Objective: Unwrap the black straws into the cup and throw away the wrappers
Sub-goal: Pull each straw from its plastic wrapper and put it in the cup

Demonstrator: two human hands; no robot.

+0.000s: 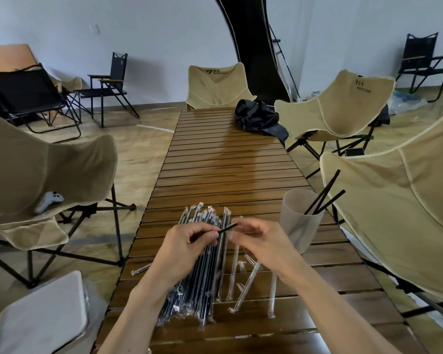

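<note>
1. A long, dark brown slatted wooden table (228,159) runs from 6 o'clock toward 12 o'clock.
2. A heap of black straws in clear plastic wrappers (200,279) lies at its near end, about 6 o'clock.
3. Empty clear plastic wrappers (243,284) lie scattered just beside the heap, toward 5 o'clock.
4. A translucent frosted plastic cup (299,221) stands at 3 o'clock, by the edge.
5. A crumpled black fabric bundle (258,118) sits at the far end, near 1 o'clock.
</note>
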